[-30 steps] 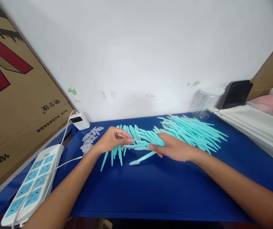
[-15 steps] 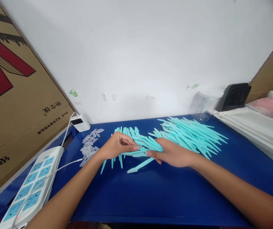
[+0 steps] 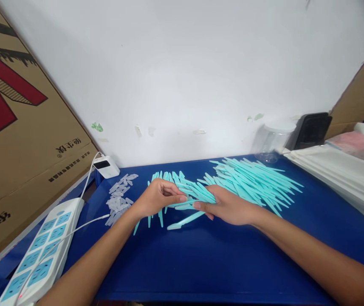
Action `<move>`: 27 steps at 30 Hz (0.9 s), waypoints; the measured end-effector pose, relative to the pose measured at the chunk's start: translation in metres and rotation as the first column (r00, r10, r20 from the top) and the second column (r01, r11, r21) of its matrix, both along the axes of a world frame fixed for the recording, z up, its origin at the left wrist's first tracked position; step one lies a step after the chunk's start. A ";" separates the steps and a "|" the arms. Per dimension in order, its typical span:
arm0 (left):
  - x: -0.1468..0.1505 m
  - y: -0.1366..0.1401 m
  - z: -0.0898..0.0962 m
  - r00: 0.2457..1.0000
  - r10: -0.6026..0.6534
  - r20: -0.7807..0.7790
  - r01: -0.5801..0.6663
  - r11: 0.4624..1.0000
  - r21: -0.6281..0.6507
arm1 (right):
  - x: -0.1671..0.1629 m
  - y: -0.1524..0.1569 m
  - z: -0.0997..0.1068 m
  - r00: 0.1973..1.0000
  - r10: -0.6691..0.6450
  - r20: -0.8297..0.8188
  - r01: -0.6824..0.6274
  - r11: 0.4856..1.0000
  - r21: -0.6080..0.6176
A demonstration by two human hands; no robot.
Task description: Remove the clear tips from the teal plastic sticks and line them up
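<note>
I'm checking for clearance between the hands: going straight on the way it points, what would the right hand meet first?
Most likely the left hand, close ahead of the right hand and the turquoise sticks it holds, though exact depth is unclear.

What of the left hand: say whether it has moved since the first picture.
Yes: the left hand has moved right, away from the white device.

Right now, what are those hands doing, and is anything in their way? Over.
Right hand gripping a bundle of razor-shaped turquoise sticks. Left hand at the bundle; pinch unclear. Nothing seen blocking either; larger stick pile beyond right hand.
</note>
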State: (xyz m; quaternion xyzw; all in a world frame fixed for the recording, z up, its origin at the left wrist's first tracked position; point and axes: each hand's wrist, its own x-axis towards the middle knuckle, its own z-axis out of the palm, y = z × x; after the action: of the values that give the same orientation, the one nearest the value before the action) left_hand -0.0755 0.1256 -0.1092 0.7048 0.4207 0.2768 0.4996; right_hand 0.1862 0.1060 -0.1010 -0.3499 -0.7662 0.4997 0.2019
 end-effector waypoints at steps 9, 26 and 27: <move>-0.120 0.029 0.038 0.535 0.308 -0.787 -0.147 0.951 0.272 | 0.011 0.007 0.001 0.983 -0.164 0.086 0.163 0.986 0.020; -0.100 0.033 0.026 0.854 0.235 -0.464 -0.110 0.954 0.280 | 0.010 0.010 -0.007 0.986 -0.161 0.037 0.163 0.986 -0.047; -0.090 0.032 0.025 0.898 0.228 -0.377 -0.115 0.948 0.297 | 0.010 0.011 -0.007 0.987 -0.159 0.033 0.160 0.986 -0.050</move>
State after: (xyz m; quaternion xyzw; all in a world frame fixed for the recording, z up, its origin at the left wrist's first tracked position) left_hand -0.1654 0.1575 -0.0839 0.7676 0.5350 0.2216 0.2747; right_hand 0.1961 0.1165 -0.1078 -0.4225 -0.7253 0.4967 0.2207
